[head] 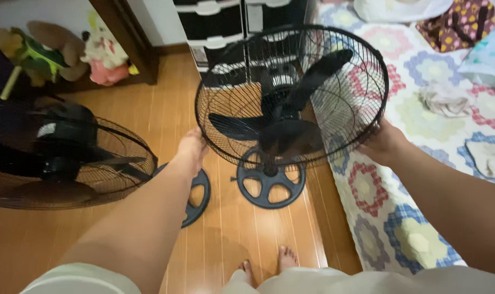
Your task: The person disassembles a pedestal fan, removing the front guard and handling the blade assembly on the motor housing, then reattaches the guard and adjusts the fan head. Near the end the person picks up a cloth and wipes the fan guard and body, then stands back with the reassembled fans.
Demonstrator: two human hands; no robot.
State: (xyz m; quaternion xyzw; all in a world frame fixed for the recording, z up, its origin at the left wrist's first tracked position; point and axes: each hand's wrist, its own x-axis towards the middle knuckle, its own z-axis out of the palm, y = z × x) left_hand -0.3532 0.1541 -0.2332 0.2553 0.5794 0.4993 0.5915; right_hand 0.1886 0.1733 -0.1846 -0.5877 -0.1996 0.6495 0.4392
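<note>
At centre, above the wooden floor (149,120), a black fan cage (291,92) was gripped at its rim by the left hand (192,148) and right hand (382,142); the fingers were hidden behind the wire. Its round base (270,184) was partly covered. A second fan (62,158) was cut off at left.

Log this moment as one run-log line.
left hand: grips fan cage left rim | right hand: grips right rim | fan: upright, round base on wood floor | second fan: at left

black pedestal fan (291,98), upright, wire-caged, on wood floor
</note>
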